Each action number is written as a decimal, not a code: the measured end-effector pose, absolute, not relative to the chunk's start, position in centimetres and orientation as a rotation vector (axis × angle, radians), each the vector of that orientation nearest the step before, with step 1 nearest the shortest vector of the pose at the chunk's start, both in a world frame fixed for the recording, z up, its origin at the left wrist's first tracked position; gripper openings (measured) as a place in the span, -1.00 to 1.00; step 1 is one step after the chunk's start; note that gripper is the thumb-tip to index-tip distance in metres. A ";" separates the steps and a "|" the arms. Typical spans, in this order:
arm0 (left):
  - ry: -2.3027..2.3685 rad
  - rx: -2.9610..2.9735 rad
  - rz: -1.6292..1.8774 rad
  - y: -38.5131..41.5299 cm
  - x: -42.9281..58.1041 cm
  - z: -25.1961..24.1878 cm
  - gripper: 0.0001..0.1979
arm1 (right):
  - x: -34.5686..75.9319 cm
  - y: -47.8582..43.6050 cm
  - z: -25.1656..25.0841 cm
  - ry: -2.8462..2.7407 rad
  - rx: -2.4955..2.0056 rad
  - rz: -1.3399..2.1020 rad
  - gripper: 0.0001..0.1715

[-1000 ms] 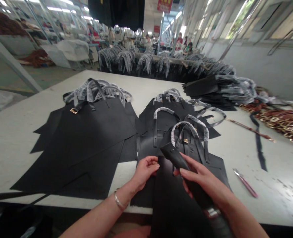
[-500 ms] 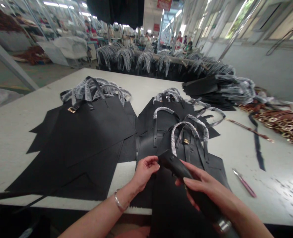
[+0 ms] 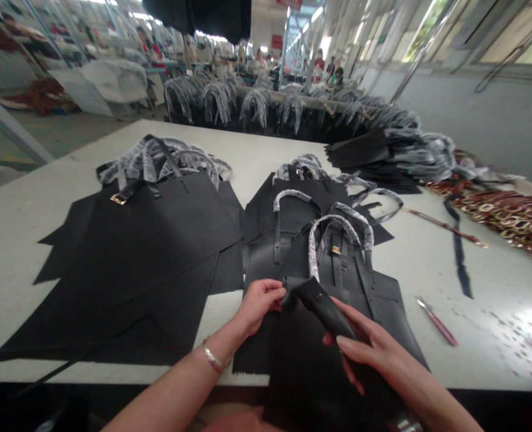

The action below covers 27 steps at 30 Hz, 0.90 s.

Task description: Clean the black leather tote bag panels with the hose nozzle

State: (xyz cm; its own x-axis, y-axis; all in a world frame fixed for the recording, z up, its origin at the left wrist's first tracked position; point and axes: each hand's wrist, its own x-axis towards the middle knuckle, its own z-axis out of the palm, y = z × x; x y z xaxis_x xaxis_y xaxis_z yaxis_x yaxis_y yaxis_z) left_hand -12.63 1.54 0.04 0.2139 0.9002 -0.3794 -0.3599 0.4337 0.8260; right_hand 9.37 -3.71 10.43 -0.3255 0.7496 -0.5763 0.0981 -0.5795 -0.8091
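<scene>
My left hand point(image 3: 262, 303), a silver bangle at its wrist, pinches the upper left corner of a black leather bag panel point(image 3: 302, 366). In my right hand point(image 3: 369, 342) is a black hand-held tool point(image 3: 326, 306) with a blocky head and a thick handle; its exact kind is unclear. The tool's head lies over the panel's top edge, a little right of my left fingertips. A wrapped bag handle point(image 3: 313, 252) arches just beyond. Underneath lie more black panels with straps and a gold buckle point(image 3: 335, 250). The far end of the tool's handle is partly cut off by the frame.
On the left lies a stack of black panels point(image 3: 158, 240) with wrapped handles. Pink-handled snippers point(image 3: 437, 321), a black strip point(image 3: 459, 252) and brown straps with gold rings point(image 3: 509, 216) lie on the white table point(image 3: 126, 138) to the right. Bag pieces hang on a rack point(image 3: 257, 105) behind.
The tool's head has moved right, away from my left fingertips, uncovering the panel's corner. My left hand keeps its pinch. The whole view has shifted slightly.
</scene>
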 end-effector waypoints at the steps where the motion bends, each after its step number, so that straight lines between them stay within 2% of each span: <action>1: 0.982 0.674 0.963 1.7 -12.7 0.1 -0.76 | 9.3 -4.0 10.1 -1.085 -1.464 1.958 -0.05; 15: 0.974 0.743 0.976 1.8 -13.0 0.6 -0.70 | 7.8 -2.3 9.8 -1.057 -1.337 2.013 -0.13; 18: 0.973 0.784 0.951 1.8 -12.9 0.7 -0.72 | 7.7 -2.4 9.7 -1.068 -1.337 2.035 -0.19; 27: 1.306 1.208 0.913 3.0 -14.8 -0.2 -0.75 | 9.0 -1.4 8.4 -1.267 -1.427 1.695 -0.10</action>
State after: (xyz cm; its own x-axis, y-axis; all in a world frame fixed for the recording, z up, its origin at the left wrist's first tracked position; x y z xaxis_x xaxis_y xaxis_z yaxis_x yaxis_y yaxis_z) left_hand -14.79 2.95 -0.24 0.1009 0.9739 -0.2033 0.1429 0.1880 0.9717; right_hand 9.03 -1.44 8.37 -0.2590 0.8771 -0.4044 0.1397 -0.3803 -0.9143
